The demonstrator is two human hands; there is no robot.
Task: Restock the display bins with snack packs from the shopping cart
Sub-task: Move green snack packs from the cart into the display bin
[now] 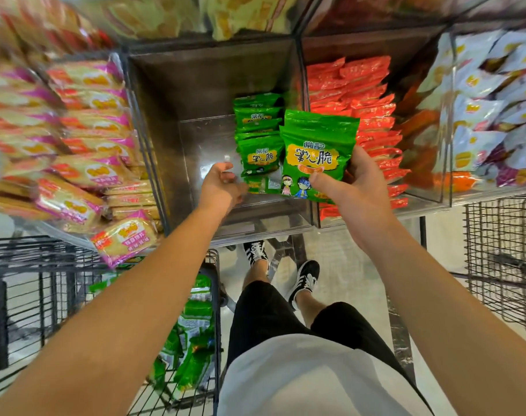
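Cart: the black wire shopping cart [216,295] is sitting nearest, low on the left, and green snack packs [192,334] are still lying heaped inside it, so plenty of stock looks to be waiting.

Left hand: the left hand [221,187] is reaching into the middle bin with fingers loosely spread and nothing in it; it is hovering just beside the front of the green row, likely to steady or square those packs.

Right hand: the right hand [355,187] is gripping a glossy green snack pack with yellow lettering [314,154], thumb pressing across the lower front and fingers curling behind. More than one pack may be stacked in that grip; I cannot tell.

Held pack: it is standing upright, label facing the person, over the front right of the bin, probably so it slots in matching the row.

Middle bin: the clear-walled display bin with a dark metal floor [195,139] is holding a short row of matching green packs [257,136] along its right side, the left part showing bare floor.

Neighbours: red packs [367,115] are filling the bin to the right; pink-edged biscuit packs [87,127] are crowding the left.

Judgement: restocking is looking early to midway.
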